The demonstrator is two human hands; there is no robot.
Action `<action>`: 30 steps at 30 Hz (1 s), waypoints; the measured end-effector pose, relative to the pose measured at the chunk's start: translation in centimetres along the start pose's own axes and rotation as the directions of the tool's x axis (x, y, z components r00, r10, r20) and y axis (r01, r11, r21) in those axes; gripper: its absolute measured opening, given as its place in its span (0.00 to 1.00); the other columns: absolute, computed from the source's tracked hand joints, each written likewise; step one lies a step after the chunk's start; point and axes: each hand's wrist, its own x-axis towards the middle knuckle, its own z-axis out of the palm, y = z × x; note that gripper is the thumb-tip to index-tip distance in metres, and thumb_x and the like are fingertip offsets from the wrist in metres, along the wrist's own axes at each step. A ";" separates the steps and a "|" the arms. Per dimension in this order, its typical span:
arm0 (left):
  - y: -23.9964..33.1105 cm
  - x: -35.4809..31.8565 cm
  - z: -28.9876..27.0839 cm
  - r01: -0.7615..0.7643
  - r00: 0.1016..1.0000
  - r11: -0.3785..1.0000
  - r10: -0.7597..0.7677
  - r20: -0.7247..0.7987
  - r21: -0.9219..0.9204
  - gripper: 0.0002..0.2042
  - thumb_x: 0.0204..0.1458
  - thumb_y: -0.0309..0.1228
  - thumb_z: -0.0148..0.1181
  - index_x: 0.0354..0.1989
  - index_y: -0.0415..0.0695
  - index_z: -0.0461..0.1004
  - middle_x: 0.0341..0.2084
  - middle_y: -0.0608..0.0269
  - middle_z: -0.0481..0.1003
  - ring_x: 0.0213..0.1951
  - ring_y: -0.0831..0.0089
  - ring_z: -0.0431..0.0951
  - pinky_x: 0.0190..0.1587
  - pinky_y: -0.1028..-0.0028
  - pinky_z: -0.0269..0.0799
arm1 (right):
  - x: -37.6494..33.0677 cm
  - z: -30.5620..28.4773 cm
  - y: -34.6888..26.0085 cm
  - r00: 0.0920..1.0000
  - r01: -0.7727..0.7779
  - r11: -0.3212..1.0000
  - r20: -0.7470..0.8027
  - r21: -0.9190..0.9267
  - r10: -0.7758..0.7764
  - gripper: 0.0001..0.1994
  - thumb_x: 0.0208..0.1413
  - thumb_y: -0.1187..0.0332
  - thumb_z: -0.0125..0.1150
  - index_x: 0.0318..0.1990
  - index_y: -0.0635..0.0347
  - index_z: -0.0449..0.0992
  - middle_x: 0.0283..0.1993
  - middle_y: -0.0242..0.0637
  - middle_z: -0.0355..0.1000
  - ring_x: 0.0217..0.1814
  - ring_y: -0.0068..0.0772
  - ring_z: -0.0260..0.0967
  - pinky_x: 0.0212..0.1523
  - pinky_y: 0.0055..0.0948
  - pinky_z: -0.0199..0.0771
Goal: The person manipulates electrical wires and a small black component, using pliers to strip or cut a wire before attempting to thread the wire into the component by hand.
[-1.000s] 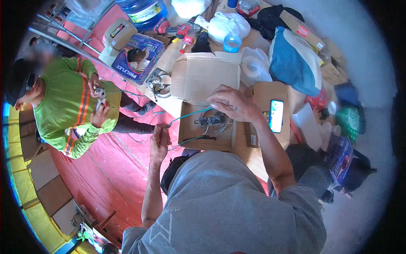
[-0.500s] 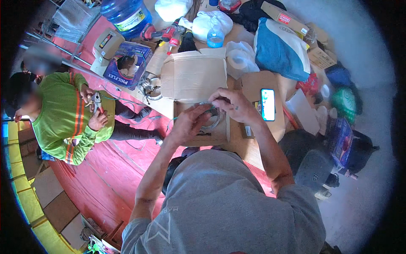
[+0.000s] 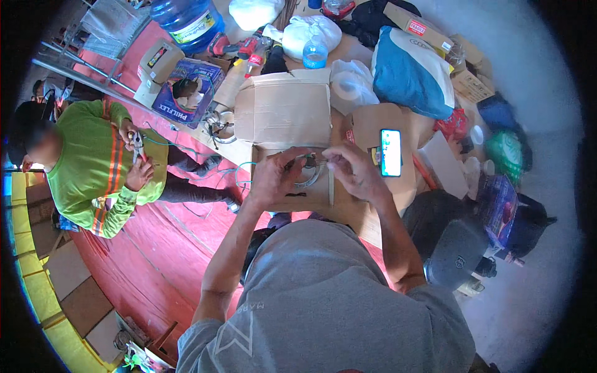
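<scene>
Thin green wire point(image 3: 237, 174), slackly curved, left hand point(image 3: 277, 176) pinching it, right hand point(image 3: 356, 174) — grip unclear

This seems a makeshift electrical workshop: a red-and-black cordless drill point(image 3: 248, 47) lies on a cluttered light-brown wooden surface point(image 3: 364, 222), thin green wire point(image 3: 237, 176) trails off it, and a co-worker in a striped yellow-green shirt point(image 3: 84, 158) grips red-handled metal pliers point(image 3: 137, 142).

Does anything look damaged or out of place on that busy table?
Two things: the blue-purple box at the back left has a ragged-looking hole, perhaps torn open, and the red-capped bottle near the red power tool lies on its side rather than standing.
</scene>
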 end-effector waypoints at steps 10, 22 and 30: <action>0.1 -0.2 -0.4 -0.027 0.999 0.987 0.020 0.044 0.156 0.12 0.62 0.34 0.64 0.52 0.50 0.84 0.35 0.56 0.85 0.37 0.62 0.87 0.39 0.63 0.79 | -1.0 2.8 2.0 0.990 0.141 0.987 0.011 -0.081 -0.140 0.11 0.60 0.77 0.66 0.49 0.60 0.77 0.42 0.44 0.76 0.45 0.48 0.77 0.45 0.42 0.77; 0.4 1.0 -1.3 -0.068 0.985 0.998 0.066 0.160 0.007 0.12 0.60 0.32 0.63 0.49 0.46 0.85 0.39 0.52 0.85 0.41 0.62 0.86 0.46 0.64 0.79 | 1.7 1.1 1.4 0.984 0.049 0.999 0.172 -0.009 -0.047 0.06 0.62 0.77 0.62 0.46 0.63 0.78 0.43 0.48 0.76 0.47 0.53 0.77 0.49 0.47 0.76; 0.3 1.2 -1.5 -0.057 0.974 0.994 0.076 0.214 -0.095 0.09 0.59 0.23 0.66 0.47 0.38 0.84 0.35 0.61 0.84 0.38 0.78 0.80 0.43 0.72 0.76 | 2.0 1.3 2.7 0.974 -0.052 0.988 0.228 0.148 0.017 0.05 0.66 0.75 0.60 0.45 0.67 0.77 0.38 0.46 0.79 0.41 0.41 0.82 0.41 0.38 0.79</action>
